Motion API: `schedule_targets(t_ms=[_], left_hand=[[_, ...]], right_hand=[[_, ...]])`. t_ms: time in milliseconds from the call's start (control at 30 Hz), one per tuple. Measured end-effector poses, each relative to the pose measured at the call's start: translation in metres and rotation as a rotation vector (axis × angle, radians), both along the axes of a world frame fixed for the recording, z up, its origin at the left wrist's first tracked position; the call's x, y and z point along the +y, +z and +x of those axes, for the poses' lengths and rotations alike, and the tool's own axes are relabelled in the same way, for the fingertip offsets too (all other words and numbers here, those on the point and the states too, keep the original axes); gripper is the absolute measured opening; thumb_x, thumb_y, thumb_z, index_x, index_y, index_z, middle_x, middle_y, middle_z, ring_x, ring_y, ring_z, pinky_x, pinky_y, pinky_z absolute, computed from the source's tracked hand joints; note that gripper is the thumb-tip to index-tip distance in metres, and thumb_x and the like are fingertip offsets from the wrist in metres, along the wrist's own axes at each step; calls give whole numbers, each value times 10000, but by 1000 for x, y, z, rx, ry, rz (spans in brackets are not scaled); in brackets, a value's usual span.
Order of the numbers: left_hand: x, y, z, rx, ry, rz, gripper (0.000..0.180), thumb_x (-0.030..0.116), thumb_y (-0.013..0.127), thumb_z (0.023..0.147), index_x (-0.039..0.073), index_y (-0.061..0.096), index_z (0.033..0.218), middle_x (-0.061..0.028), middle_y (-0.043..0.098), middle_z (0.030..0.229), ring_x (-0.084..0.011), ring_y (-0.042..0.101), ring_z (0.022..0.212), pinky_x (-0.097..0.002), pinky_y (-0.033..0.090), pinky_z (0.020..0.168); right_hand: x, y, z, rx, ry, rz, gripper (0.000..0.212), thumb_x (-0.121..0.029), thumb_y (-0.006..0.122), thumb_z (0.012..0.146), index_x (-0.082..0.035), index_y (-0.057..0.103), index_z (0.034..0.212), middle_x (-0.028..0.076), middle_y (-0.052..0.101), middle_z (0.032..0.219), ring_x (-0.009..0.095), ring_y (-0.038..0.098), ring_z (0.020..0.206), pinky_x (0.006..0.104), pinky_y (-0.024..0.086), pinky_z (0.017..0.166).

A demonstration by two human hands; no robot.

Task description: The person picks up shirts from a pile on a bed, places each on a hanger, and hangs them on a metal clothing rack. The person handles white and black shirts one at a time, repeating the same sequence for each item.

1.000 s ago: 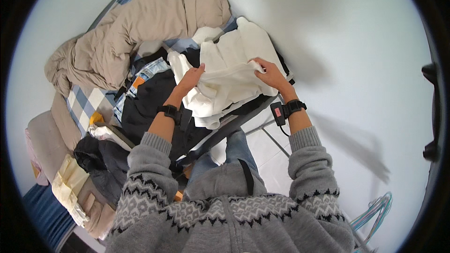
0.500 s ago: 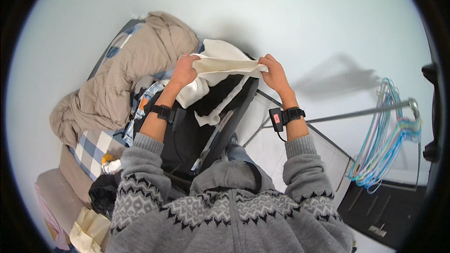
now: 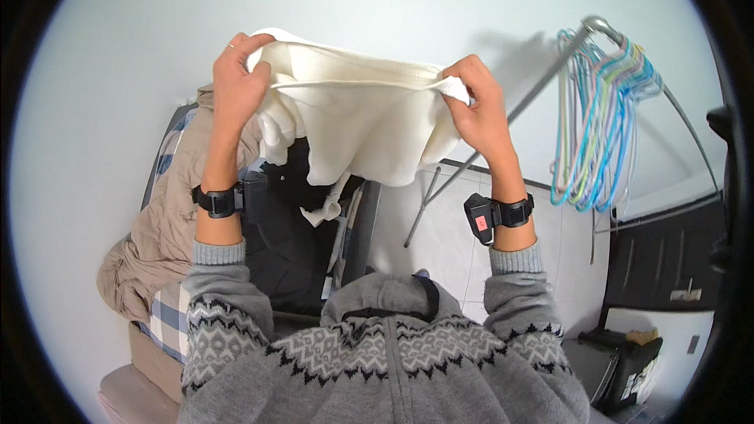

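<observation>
A cream-white knit garment point(image 3: 369, 129) hangs stretched between my two hands, its ribbed opening held wide at the top and the cloth falling in folds. My left hand point(image 3: 242, 82) grips one end of the edge, and my right hand point(image 3: 481, 102) pinches the other end. The lower part hangs in front of a pile of dark clothes point(image 3: 287, 228). A thin white strip of cloth point(image 3: 323, 208) dangles below the garment, beside the dark pile. Whether it belongs to the garment, I cannot tell.
A beige quilt point(image 3: 177, 216) and a blue-and-white checked cloth point(image 3: 169, 318) lie at left. On the right, a metal rack bar point(image 3: 542, 82) carries several pastel hangers point(image 3: 601, 126). Its legs stand on the tiled floor point(image 3: 448, 243). A dark door point(image 3: 667, 259) is at far right.
Both hands have risen and spread further apart, lifting the white garment up off the pile and stretching its opening. The view has shifted, so the hangers now appear higher.
</observation>
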State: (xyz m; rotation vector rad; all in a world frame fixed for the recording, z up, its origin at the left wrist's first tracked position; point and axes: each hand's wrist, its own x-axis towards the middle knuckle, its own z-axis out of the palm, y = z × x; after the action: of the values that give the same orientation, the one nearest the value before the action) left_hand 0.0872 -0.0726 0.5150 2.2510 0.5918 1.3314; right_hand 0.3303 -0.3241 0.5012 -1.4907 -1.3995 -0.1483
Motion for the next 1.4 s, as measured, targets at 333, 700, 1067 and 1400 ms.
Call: schedule_targets(t_ms=[333,700,1067,1400], left_hand=[[-95,60,40,540,-494,94,449,-76,559,651,56,775,1021,-87,462,727,-201,437,719,-314,376,672],[-199,29,104,781,-991,-39,663,-84,531,644,116,717,1249,-139,485,780,-269,451,725,-341,415,695],[-250,6,127,841,-1171,-149,625,-59,582,637,97,733,1223,-107,502,786,-263,490,741,-361,409,673],[-266,-31,140,848,-1143,-150,607,-29,549,633,80,736,1200,-106,504,783,-258,493,794,-374,404,714]], right_hand=[[-177,45,-17,-141,-32,-288,188,-102,734,807,-42,614,939,111,551,855,314,585,737,404,468,638],[-278,27,9,-118,-39,-960,143,-195,724,840,-78,707,921,100,712,861,330,682,799,435,531,694],[-272,94,178,228,-593,-267,205,-197,632,954,-3,697,940,29,656,800,101,590,725,261,484,671],[-257,54,242,457,-534,-342,208,-181,609,953,-6,655,1054,67,665,908,123,593,794,278,494,722]])
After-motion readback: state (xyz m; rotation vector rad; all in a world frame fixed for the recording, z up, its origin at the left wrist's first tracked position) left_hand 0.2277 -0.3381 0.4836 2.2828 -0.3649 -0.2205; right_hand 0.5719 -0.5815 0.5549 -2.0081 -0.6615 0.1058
